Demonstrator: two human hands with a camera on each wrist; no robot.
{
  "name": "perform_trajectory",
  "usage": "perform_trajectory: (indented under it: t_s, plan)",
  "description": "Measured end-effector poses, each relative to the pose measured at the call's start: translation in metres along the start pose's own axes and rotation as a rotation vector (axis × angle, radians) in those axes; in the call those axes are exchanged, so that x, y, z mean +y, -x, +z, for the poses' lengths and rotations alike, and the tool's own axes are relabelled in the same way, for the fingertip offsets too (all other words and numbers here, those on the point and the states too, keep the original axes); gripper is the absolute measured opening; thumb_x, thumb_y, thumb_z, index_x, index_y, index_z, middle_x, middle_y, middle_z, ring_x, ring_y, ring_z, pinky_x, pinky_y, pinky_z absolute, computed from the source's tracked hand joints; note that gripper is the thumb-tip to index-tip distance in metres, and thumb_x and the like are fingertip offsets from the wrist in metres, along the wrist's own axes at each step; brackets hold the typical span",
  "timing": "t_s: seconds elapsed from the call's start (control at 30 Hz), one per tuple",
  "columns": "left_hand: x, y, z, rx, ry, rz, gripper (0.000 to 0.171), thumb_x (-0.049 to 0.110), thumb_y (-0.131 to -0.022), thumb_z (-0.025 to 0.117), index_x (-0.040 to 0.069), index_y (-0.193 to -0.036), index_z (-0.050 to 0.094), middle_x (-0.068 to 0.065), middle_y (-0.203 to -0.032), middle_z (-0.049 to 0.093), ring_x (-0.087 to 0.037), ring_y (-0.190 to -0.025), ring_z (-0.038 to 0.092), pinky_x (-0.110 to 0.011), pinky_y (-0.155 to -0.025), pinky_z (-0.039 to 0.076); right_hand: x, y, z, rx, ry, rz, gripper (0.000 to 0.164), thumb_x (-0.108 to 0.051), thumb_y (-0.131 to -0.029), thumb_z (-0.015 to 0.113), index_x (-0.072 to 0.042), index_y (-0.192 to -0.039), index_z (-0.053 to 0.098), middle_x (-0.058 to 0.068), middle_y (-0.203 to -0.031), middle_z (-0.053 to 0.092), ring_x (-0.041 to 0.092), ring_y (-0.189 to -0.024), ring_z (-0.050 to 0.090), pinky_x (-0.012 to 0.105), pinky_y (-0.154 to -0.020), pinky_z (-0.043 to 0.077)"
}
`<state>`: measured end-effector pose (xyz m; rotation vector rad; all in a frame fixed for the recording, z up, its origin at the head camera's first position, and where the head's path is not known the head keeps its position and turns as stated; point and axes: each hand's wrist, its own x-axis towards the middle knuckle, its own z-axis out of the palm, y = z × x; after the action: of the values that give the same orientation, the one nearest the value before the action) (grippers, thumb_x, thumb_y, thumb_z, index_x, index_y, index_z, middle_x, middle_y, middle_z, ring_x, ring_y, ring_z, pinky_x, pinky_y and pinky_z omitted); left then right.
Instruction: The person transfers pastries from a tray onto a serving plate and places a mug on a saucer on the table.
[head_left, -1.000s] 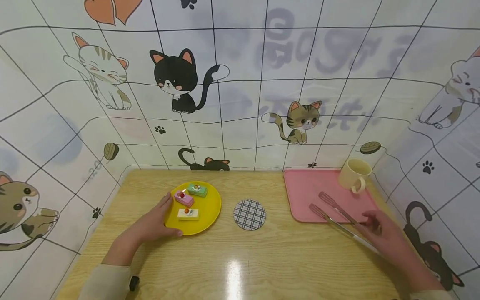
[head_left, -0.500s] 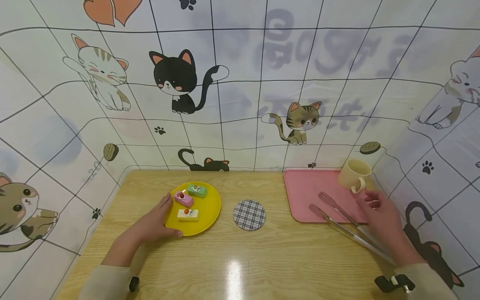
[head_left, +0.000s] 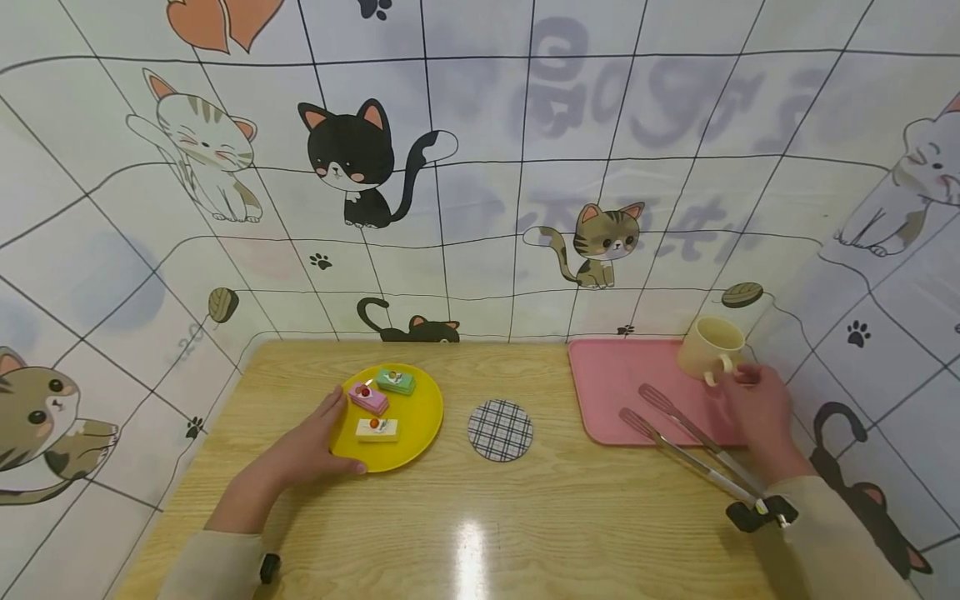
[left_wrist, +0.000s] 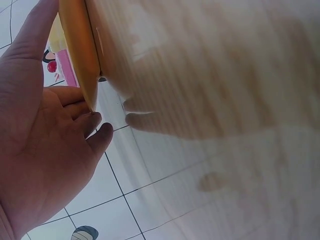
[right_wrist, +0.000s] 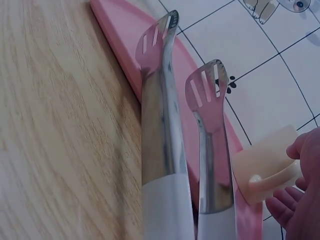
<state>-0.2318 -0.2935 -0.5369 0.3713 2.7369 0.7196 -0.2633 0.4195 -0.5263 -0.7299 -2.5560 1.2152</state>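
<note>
My left hand [head_left: 303, 454] holds the left edge of a yellow plate [head_left: 416, 417], its thumb at the near rim and fingers along the far side. On that plate sit a pink [head_left: 368, 398], a green [head_left: 395, 382] and a cream toy cake slice [head_left: 377, 430]. My right hand [head_left: 761, 408] grips the handle of a cream mug [head_left: 703, 348], which stands at the back right of a pink tray [head_left: 607, 392]. In the right wrist view, thumb and fingers lie on either side of the mug's handle [right_wrist: 275, 179].
Metal tongs [head_left: 686, 454] with slotted ends and white handles lie over the tray's front edge, just left of my right hand and partly below its wrist. A round checked coaster [head_left: 500, 430] lies between plate and tray. Cat-print sheeting [head_left: 480, 192] encloses the wooden table [head_left: 450, 517].
My right hand has left the tongs' handles and moved forward to the mug's handle. The tongs have settled on the tray edge. My left hand and the plate have stayed in place.
</note>
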Motion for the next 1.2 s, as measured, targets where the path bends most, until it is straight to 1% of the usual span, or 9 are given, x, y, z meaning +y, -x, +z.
perform_trajectory:
  t_s: [0.13, 0.3, 0.47, 0.57, 0.7, 0.93, 1.1, 1.2]
  plan:
    - [0.000, 0.000, 0.000, 0.000, -0.001, 0.000, 0.139, 0.063, -0.081, 0.094, -0.009, -0.172, 0.018, -0.029, -0.182, 0.006, -0.054, -0.165, 0.017, -0.067, -0.130, 0.025, 0.002, -0.008, 0.007, 0.029, -0.008, 0.018, 0.076, -0.054, -0.109, 0.063, 0.004, -0.157, 0.050, 0.028, -0.146, 0.060, 0.032, -0.111, 0.063, 0.010, -0.060, 0.047]
    - [0.000, 0.000, 0.001, -0.005, 0.002, -0.003, 0.138, 0.063, -0.081, 0.093, -0.008, -0.172, 0.018, -0.029, -0.182, 0.005, -0.053, -0.165, 0.016, -0.067, -0.130, 0.025, 0.004, -0.012, 0.015, 0.090, -0.007, 0.016, 0.067, -0.048, -0.109, 0.064, 0.001, -0.153, 0.057, 0.025, -0.140, 0.065, 0.028, -0.107, 0.064, 0.013, -0.063, 0.046]
    - [0.001, -0.001, 0.002, -0.006, 0.001, -0.006, 0.139, 0.063, -0.081, 0.093, -0.008, -0.172, 0.017, -0.029, -0.182, 0.006, -0.053, -0.165, 0.016, -0.067, -0.130, 0.025, 0.002, -0.014, 0.017, 0.123, -0.027, 0.007, 0.059, -0.042, -0.108, 0.065, 0.001, -0.148, 0.064, 0.022, -0.134, 0.069, 0.021, -0.096, 0.064, 0.011, -0.061, 0.047]
    - [0.000, -0.001, 0.002, -0.005, 0.002, -0.005, 0.139, 0.063, -0.081, 0.094, -0.009, -0.172, 0.017, -0.029, -0.182, 0.006, -0.053, -0.165, 0.017, -0.066, -0.130, 0.025, -0.002, -0.014, 0.017, 0.131, -0.024, 0.008, 0.058, -0.042, -0.108, 0.065, 0.001, -0.147, 0.065, 0.021, -0.133, 0.070, 0.018, -0.094, 0.063, 0.012, -0.062, 0.047]
    - [-0.001, -0.001, 0.002, -0.003, 0.002, -0.009, 0.139, 0.064, -0.080, 0.094, -0.008, -0.173, 0.018, -0.028, -0.183, 0.005, -0.053, -0.165, 0.017, -0.066, -0.130, 0.025, -0.006, -0.012, 0.016, 0.137, -0.007, 0.002, 0.056, -0.041, -0.108, 0.065, 0.002, -0.145, 0.067, 0.023, -0.133, 0.072, 0.021, -0.098, 0.064, 0.014, -0.064, 0.047]
    - [-0.002, -0.001, 0.002, -0.004, 0.009, -0.013, 0.139, 0.064, -0.081, 0.093, -0.006, -0.173, 0.018, -0.026, -0.183, 0.005, -0.052, -0.166, 0.016, -0.066, -0.130, 0.025, -0.005, -0.010, 0.015, 0.116, 0.037, 0.014, 0.059, -0.046, -0.109, 0.063, 0.000, -0.146, 0.067, 0.023, -0.134, 0.072, 0.028, -0.107, 0.065, 0.017, -0.065, 0.047]
    - [-0.002, -0.002, 0.002, -0.006, 0.000, -0.015, 0.139, 0.065, -0.081, 0.093, -0.006, -0.173, 0.018, -0.027, -0.183, 0.006, -0.052, -0.166, 0.015, -0.066, -0.130, 0.025, -0.005, -0.009, 0.013, 0.112, 0.053, 0.009, 0.059, -0.047, -0.109, 0.063, 0.001, -0.143, 0.068, 0.023, -0.132, 0.073, 0.030, -0.108, 0.065, 0.017, -0.064, 0.047]
    - [-0.002, -0.001, 0.001, -0.006, -0.003, -0.015, 0.139, 0.064, -0.081, 0.093, -0.007, -0.173, 0.017, -0.027, -0.183, 0.006, -0.052, -0.166, 0.015, -0.066, -0.130, 0.025, -0.006, -0.007, 0.012, 0.113, 0.062, 0.006, 0.058, -0.046, -0.109, 0.063, 0.002, -0.141, 0.069, 0.023, -0.129, 0.073, 0.029, -0.104, 0.065, 0.017, -0.062, 0.046]
